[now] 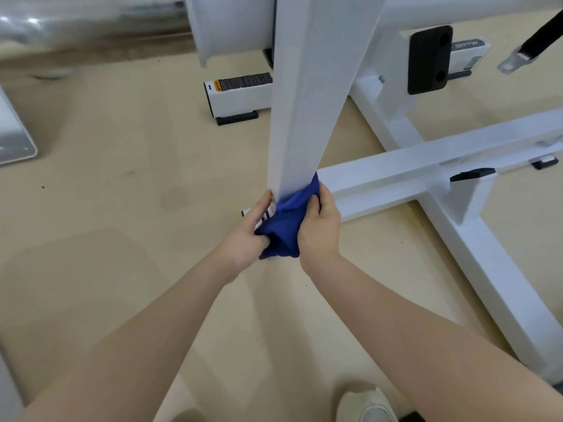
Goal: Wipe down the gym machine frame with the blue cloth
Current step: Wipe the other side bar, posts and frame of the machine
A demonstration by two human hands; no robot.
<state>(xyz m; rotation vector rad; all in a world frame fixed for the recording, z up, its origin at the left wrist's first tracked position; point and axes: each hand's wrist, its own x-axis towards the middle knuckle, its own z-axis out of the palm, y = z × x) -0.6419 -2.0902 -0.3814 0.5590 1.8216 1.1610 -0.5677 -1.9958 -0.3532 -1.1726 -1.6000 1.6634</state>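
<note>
A white upright post [307,95] of the gym machine frame runs from the top of the view down to the floor at centre. The blue cloth [285,225] is bunched around the bottom of that post. My left hand [248,234] grips the cloth's left side, fingers reaching round the post's foot. My right hand [320,225] grips the cloth's right side, fingers curled into the fabric against the post. A white base bar [420,169] joins the post on the right.
More white frame bars [484,269] lie on the beige floor at right. A black pad [428,59] and a black strap with a metal end [524,53] sit at upper right. A labelled frame foot [237,95] lies behind the post. My shoe [365,405] shows at the bottom.
</note>
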